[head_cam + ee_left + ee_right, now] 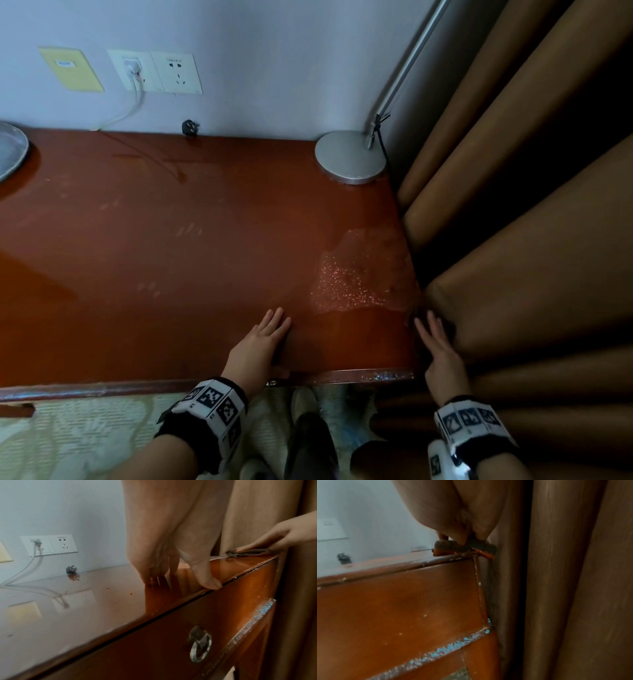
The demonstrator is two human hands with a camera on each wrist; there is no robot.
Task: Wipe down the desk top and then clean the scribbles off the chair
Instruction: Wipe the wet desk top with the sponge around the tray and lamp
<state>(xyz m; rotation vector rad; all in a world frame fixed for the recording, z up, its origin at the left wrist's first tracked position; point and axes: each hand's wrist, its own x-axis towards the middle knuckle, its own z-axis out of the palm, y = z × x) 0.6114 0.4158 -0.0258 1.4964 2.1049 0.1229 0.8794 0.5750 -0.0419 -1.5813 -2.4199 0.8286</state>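
Note:
The glossy red-brown desk top (171, 257) fills the head view. My left hand (274, 320) lies flat on it near the front edge, fingers straight, thumb at the edge (211, 584). My right hand (431, 329) presses with straight fingers on a dark grey cloth (248, 551) at the desk's right edge, close to the front corner and against the curtain. In the right wrist view the cloth (450, 547) sits bunched under my fingertips and hangs slightly over the corner. A wet speckled patch (356, 274) lies just beyond the right hand. No chair is in view.
A brown curtain (531, 205) hangs tight against the desk's right side. A round lamp base (351, 157) stands at the back right, a loose black plug (189, 127) lies by the wall, and a metal plate (10, 150) sits far left. A drawer ring handle (199, 645) is below.

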